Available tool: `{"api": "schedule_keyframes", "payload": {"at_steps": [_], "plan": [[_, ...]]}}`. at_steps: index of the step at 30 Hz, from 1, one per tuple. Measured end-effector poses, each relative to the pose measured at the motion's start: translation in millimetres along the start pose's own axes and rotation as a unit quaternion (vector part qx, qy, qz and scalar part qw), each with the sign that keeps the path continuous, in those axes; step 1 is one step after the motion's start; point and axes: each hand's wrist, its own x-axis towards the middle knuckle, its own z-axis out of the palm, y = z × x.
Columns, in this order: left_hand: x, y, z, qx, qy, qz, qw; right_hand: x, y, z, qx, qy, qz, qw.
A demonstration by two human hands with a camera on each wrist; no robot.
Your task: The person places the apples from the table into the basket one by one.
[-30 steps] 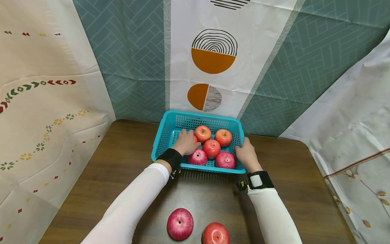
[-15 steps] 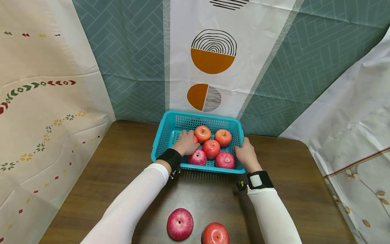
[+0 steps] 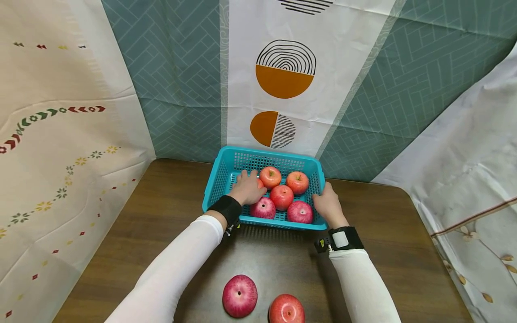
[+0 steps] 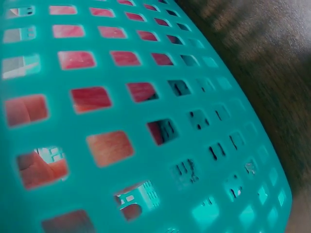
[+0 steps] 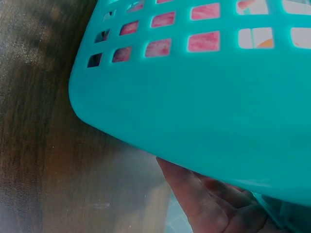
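Observation:
A turquoise plastic basket point(image 3: 262, 160) with perforated walls holds several red apples. My left hand point(image 3: 247, 188) reaches inside at the left of the group, its fingers curled over an apple point(image 3: 260, 183) that is mostly hidden beneath them. Close by lie a darker apple point(image 3: 263, 207) and a lighter red one point(image 3: 281, 197). In the left wrist view, parts of the hand point(image 4: 111, 148) show through the holes of the basket wall point(image 4: 121, 116). My right hand point(image 3: 328, 204) grips the basket's right rim, its fingers point(image 5: 187, 194) tucked at the edge in the right wrist view.
Two more apples rest on the brown wooden table point(image 3: 133, 233) near the front: a dark one point(image 3: 240, 296) and a brighter one point(image 3: 286, 309). Patterned cloth point(image 3: 186, 80) hangs behind the basket, with white fabric point(image 3: 468, 179) at the right.

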Motion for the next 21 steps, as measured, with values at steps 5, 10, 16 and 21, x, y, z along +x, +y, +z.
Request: {"api": "schedule_keyframes", "payload": {"at_steps": [5,10,16,21], "plan": [[1.1,-1.0,0.3,0.004,0.003,0.002,1.0000,-0.4,0.1,-0.5,0.001,0.000,-0.001,1.000],[1.3,-2.9,-0.6,-0.001,0.008,0.007,0.9999,-0.2,0.1,-0.2,0.003,0.001,0.000,1.000],[-0.7,-3.5,-3.9,0.010,0.021,0.028,0.9993,0.2,0.2,-0.2,-0.001,0.002,0.001,1.000],[-3.3,-3.1,-6.6,0.039,0.031,0.047,0.9977,-0.6,0.7,0.0,-0.003,0.000,0.001,1.000]]}}
